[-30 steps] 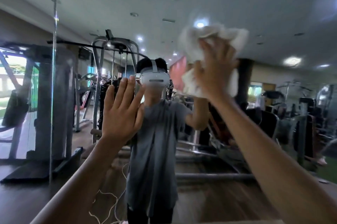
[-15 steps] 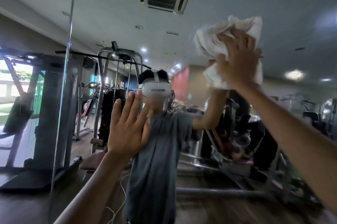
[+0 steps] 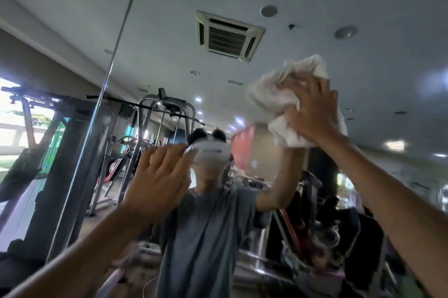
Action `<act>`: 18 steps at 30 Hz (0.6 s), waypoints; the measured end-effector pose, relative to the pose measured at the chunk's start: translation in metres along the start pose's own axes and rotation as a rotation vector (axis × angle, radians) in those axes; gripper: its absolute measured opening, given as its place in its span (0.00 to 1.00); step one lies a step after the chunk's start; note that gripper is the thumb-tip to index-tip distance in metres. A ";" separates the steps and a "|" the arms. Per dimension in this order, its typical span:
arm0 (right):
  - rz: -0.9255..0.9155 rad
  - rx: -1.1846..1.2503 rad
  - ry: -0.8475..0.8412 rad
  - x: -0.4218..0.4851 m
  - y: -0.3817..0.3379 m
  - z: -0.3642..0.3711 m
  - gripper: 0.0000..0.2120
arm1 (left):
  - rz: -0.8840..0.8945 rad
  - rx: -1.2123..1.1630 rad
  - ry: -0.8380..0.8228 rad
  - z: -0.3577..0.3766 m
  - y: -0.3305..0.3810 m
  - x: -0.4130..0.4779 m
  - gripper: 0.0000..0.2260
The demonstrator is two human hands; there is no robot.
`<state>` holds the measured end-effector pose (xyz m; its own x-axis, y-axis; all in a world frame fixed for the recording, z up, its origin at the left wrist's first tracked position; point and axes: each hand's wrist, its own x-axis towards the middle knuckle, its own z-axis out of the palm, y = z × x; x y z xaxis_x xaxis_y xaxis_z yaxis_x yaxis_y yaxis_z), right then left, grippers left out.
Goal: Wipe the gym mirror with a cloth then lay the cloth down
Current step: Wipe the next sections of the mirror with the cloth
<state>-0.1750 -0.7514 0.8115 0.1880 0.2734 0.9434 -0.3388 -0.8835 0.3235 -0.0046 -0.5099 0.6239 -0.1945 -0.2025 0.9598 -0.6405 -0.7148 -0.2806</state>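
The gym mirror (image 3: 315,18) fills the whole view and reflects the room and a person in a grey shirt. High on the right, my right hand (image 3: 312,111) presses a crumpled white cloth (image 3: 271,94) flat against the glass, fingers spread over it. My left hand (image 3: 160,176) lies open on the mirror lower down and left of centre, fingers straight and pointing up to the right. Much of the cloth is hidden under my right hand.
A vertical seam (image 3: 106,84) between mirror panels runs down the left side. In the reflection, a cable machine (image 3: 167,113) and other gym equipment stand behind the person. A ceiling air vent (image 3: 228,35) shows at the top.
My right hand has carried the cloth up and to the right across the glass. The view has tilted upward. My left hand stays flat on the mirror.
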 end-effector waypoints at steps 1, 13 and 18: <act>0.164 0.013 0.040 0.015 -0.020 0.003 0.26 | -0.010 0.016 0.008 0.001 -0.008 0.018 0.21; -0.316 -0.012 -0.044 0.057 0.052 0.000 0.27 | -0.174 0.008 0.137 0.024 -0.024 0.217 0.23; 0.113 -0.088 0.165 0.093 -0.013 0.015 0.26 | -0.258 -0.019 0.014 0.031 -0.027 0.219 0.32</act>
<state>-0.1390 -0.7199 0.8939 -0.0068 0.2395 0.9709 -0.4300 -0.8773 0.2134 -0.0069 -0.5561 0.8422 -0.0331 -0.0059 0.9994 -0.6842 -0.7288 -0.0270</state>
